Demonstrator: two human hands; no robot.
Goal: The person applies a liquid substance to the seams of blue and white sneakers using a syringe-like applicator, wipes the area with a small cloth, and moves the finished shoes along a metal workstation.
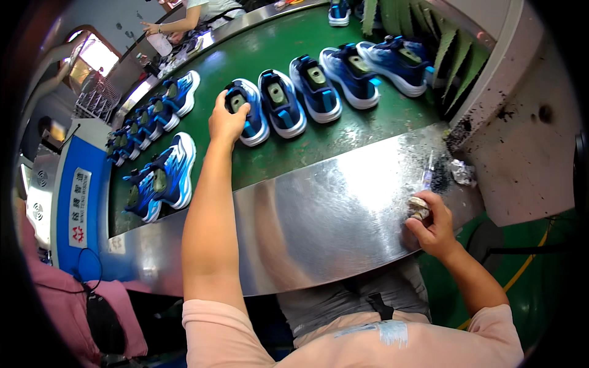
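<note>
Fingers of the left hand (pixel 227 119) close over the heel of a blue-and-white sneaker (pixel 247 111) on the green conveyor belt (pixel 294 49), hiding its back end. The right hand (pixel 432 224) grips a small brush (pixel 423 196) whose tip rests on the steel ledge (pixel 319 208); the handle is mostly buried in the fist and hard to make out. Four more sneakers (pixel 316 89) line up to the right, the last partly under green flaps (pixel 448 43). Further pairs (pixel 161 178) lie to the left. Another person's arm (pixel 178 24) is cut off by the frame's top.
</note>
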